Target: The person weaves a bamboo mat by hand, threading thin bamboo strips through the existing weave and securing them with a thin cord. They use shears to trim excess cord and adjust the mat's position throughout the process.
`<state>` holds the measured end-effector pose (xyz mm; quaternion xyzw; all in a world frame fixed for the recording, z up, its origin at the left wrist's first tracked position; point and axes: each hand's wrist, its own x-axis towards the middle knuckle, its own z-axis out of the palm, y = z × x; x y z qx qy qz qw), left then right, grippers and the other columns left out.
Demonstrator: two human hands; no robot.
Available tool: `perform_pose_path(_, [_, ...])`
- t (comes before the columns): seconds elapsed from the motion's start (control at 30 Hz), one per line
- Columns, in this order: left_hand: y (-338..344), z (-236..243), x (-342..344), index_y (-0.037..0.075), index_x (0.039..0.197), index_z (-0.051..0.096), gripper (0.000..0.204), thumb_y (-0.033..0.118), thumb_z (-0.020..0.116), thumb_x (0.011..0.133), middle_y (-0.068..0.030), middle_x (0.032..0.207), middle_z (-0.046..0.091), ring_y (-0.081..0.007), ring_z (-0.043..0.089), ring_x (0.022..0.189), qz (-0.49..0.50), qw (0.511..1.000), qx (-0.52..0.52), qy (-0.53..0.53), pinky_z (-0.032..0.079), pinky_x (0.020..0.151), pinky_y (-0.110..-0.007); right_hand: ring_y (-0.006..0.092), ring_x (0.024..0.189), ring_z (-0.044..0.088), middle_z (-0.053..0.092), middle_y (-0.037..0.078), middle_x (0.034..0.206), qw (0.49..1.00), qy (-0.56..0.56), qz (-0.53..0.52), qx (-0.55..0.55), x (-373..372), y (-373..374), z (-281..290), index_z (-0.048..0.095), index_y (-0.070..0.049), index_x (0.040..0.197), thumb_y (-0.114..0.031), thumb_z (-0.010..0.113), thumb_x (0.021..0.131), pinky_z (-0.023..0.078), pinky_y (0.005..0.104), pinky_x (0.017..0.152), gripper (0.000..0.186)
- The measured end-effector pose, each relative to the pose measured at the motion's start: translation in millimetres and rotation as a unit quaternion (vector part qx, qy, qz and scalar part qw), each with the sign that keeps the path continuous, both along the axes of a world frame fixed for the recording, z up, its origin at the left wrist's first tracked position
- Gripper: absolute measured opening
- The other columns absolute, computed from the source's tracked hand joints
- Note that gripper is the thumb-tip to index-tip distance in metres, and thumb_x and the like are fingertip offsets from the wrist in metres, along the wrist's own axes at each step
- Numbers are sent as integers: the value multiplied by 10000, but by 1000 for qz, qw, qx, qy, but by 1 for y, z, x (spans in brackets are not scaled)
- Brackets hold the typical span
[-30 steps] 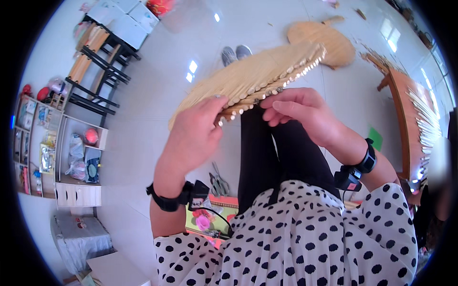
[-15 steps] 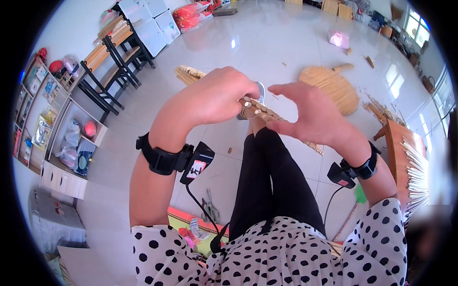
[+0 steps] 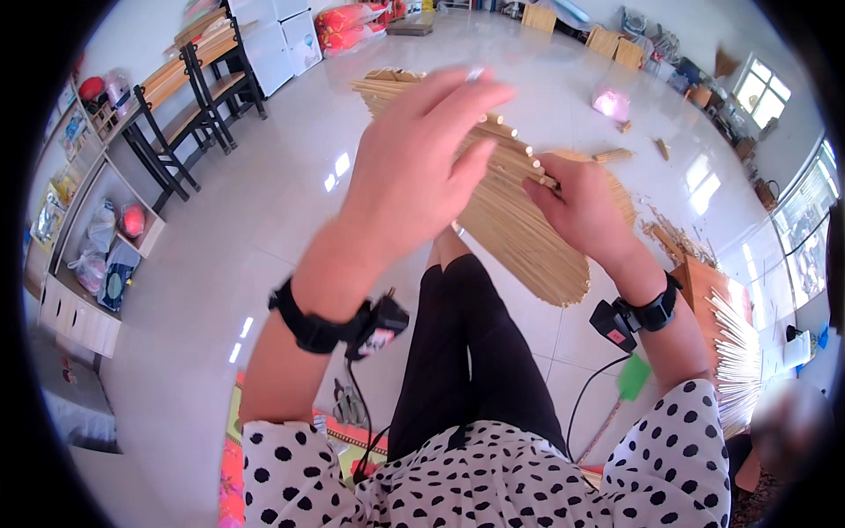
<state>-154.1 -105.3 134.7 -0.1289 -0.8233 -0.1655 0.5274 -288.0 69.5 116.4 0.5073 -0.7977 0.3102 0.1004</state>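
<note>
I see the white tiled floor (image 3: 264, 229) filling most of the view, w/ dark-framed wooden desks (image 3: 189, 97) at about 10 o'clock and open shelving (image 3: 84, 238) w/ bags and bits at 9. Vs. half a sec ago the whole view has tipped up and the hands sit higher and closer to the camera.

The woven reed mat (image 3: 528, 238) is the work piece: a flat pale panel of thin sticks bound side by side, held up over my black-trousered knees, running from about 12 o'clock down to 3. A sec ago it lay nearly edge-on and level; now it's turned so its face shows, so I judge it's been rotated to bring the free stick ends round for the next binding pass.

Left hand (image 3: 422, 167) has come up over the upper part of the mat, fingers spread and loosely flattened on it, pressing not clenching. Right hand (image 3: 585, 211) is pinched shut on the stick ends at the mat's right edge, thumb over the top.

Smaller stuff: a bundle of loose pale sticks (image 3: 735, 352) fans out at 4 o'clock beside a wooden stool (image 3: 700, 282); scraps (image 3: 634, 150) lie on the floor at 1 o'clock; black wrist bands w/ cables on both arms.
</note>
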Motion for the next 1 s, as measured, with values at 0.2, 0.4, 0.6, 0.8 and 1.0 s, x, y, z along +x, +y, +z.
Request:
perform_pose_path(0.2, [28, -146, -32, 6, 1152, 624, 402, 103, 732, 778, -197, 1046, 664, -362, 624, 1027, -32, 937, 270, -221, 499, 878, -439, 355, 626, 599, 624, 242, 704, 998, 8, -57, -23, -61, 0, 13, 661, 54, 972, -222, 673, 870, 482, 409, 621, 294])
perform_pose_path(0.4, [105, -250, -24, -3, 1503, 160, 1017, 295, 793, 765, -385, 1401, 339, -501, 382, 1324, -132, 871, 230, -412, 406, 1073, -461, 191, 629, 564, 630, 128, 695, 982, -83, -158, -57, -111, 3, 40, 672, 67, 990, -256, 695, 860, 461, 366, 618, 349])
perform_pose_path(0.6, [128, -263, -22, 23, 1509, 190, 1086, 288, 850, 689, -392, 1395, 345, -524, 385, 1301, -37, 919, 178, -350, 400, 1070, -479, 94, 660, 496, 604, 17, 733, 942, -193, -164, -221, -122, 25, 39, 703, 46, 932, -249, 721, 860, 419, 309, 589, 304])
perform_pose_path(0.8, [106, -256, -35, 31, 1475, 279, 1030, 216, 865, 649, -347, 1393, 386, -496, 438, 1256, 86, 947, 174, -257, 424, 1025, -495, 164, 800, 630, 676, 79, 945, 881, -279, -132, -359, -105, 58, 39, 661, 51, 1058, -194, 691, 894, 510, 309, 756, 296])
perform_pose_path(1.0, [44, -269, 3, 75, 1389, 491, 588, 115, 631, 819, -226, 1343, 505, -395, 494, 1253, 215, 953, 71, -199, 428, 978, -516, 183, 932, 652, 671, 101, 1069, 792, -408, -121, -439, -60, 57, -29, 607, 58, 1165, -117, 631, 931, 535, 328, 817, 294])
